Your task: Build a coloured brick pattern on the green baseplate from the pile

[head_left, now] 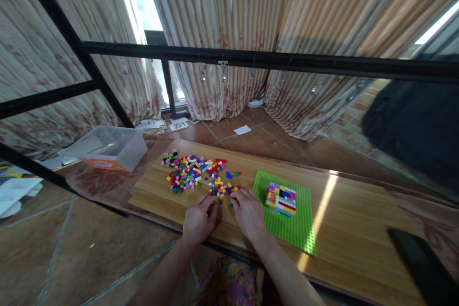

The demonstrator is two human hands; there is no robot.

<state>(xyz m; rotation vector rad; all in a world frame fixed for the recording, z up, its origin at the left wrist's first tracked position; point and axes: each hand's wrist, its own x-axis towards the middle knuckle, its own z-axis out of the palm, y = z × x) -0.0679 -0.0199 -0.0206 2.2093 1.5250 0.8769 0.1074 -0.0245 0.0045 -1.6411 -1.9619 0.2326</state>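
Both hands rest low over the wooden board, at the near edge of a heap of small coloured toy bricks (190, 170). My left hand (201, 218) has its fingers curled together; whatever they may hold is hidden. My right hand (249, 213) is bent with thumb and fingers close together beside a few loose bricks (221, 188), and I cannot make out anything in it. Right of that hand lies a green studded baseplate (299, 229). A multicoloured block of joined bricks (281, 198) sits on it, with a dark gap in its top.
The wooden board (344, 229) carries everything. A clear plastic box (132, 150) with an orange label stands at the left. A dark phone-like slab (421, 260) lies at the right. A black metal rail (251, 59) crosses beyond the board, before striped curtains (222, 14).
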